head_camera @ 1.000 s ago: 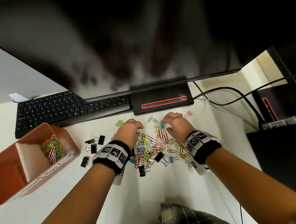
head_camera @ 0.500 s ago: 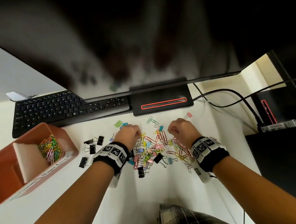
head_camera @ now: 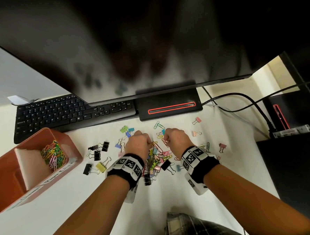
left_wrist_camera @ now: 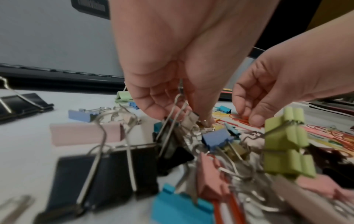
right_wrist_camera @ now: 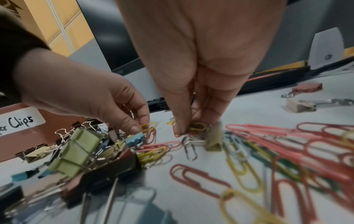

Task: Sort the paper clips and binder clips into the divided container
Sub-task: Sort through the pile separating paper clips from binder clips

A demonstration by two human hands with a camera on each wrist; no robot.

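At frame centre, both hands pinch paper clips from the mixed pile [head_camera: 157,157] on the bench [head_camera: 83,203]: left hand [head_camera: 137,143] a yellow one [right_wrist_camera: 149,126], right hand [head_camera: 175,138] several, probably to gather handfuls for the orange divided container [head_camera: 74,149] at left.

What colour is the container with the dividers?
Reddish-brown container, with white dividers; the head view shows it best.

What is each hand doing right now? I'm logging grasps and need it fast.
Left hand: pinching a yellow paper clip in the pile.
Right hand: pinching paper clips, yellow and red, off the desk.
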